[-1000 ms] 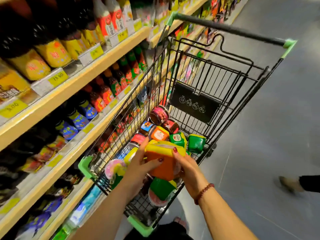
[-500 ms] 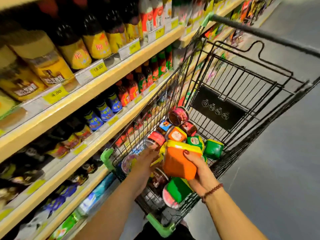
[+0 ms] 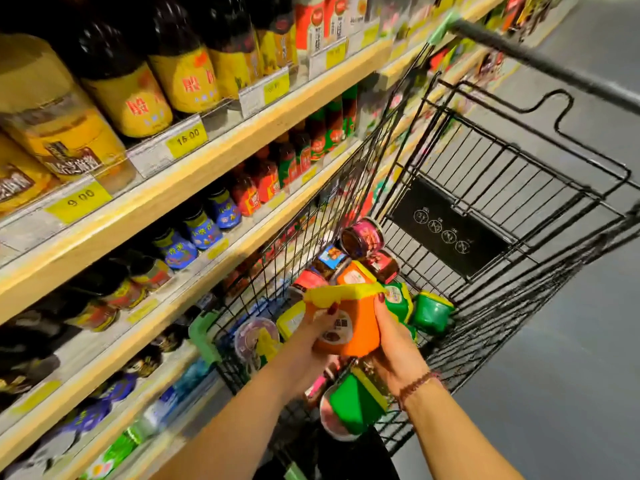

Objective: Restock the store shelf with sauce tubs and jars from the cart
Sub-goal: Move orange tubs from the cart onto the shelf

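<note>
Two hands grip an orange tub (image 3: pixel 353 317) over the cart (image 3: pixel 446 230).
Left hand (image 3: pixel 306 344) and right hand (image 3: pixel 398 344) clasp the yellow-lidded tub from either side, fingers (image 3: pixel 379 304) curled round its walls, and it is held clear above the near end of the black wire basket. Under and beyond it lie green tubs (image 3: pixel 431 311), a second orange tub (image 3: pixel 355 275) and dark jars (image 3: pixel 362 237). Just left of the cart, the wooden shelf (image 3: pixel 166 192) carries bottles (image 3: pixel 128 98) and small jars behind yellow price tags (image 3: pixel 187 142).
</note>
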